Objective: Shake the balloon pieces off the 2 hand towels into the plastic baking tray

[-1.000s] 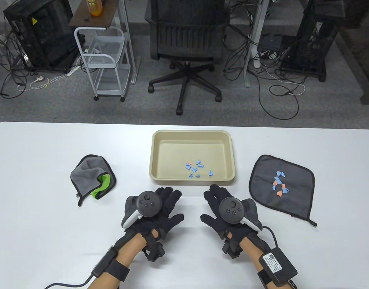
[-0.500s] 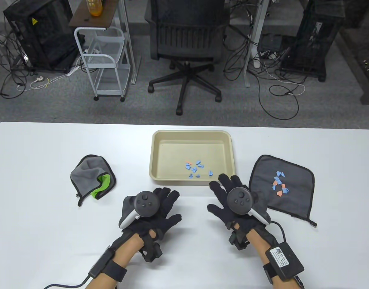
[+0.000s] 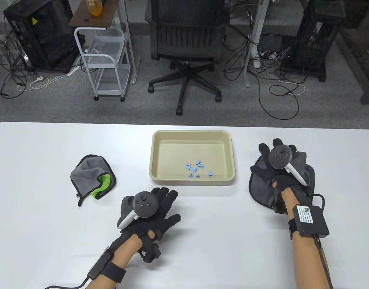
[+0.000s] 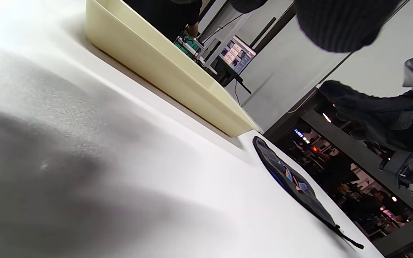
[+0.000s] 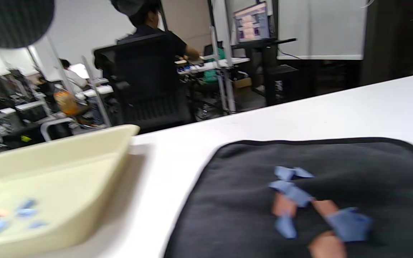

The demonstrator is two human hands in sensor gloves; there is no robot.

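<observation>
A beige plastic tray (image 3: 192, 132) sits mid-table with several blue and orange balloon pieces (image 3: 196, 168) in it. To its right a dark grey towel (image 3: 258, 192) lies flat; my right hand (image 3: 276, 147) hovers above it, fingers spread, holding nothing. The right wrist view shows several balloon pieces (image 5: 299, 200) on that towel (image 5: 228, 215), beside the tray (image 5: 48, 172). From the left wrist view, the right hand (image 4: 378, 114) is clearly off the towel (image 4: 299, 190). A crumpled grey-and-green towel (image 3: 92, 176) lies left of the tray. My left hand (image 3: 164, 198) rests flat in front of the tray.
The white table (image 3: 37, 228) ends at a rounded far edge. Beyond it stand an office chair (image 3: 187, 45), a white cart (image 3: 103, 60) and cables on the floor. A person works at a desk in the background of the right wrist view.
My right hand has moved right and forward from in front of the tray to above the dark towel, covering the balloon pieces from above. The left hand has barely shifted.
</observation>
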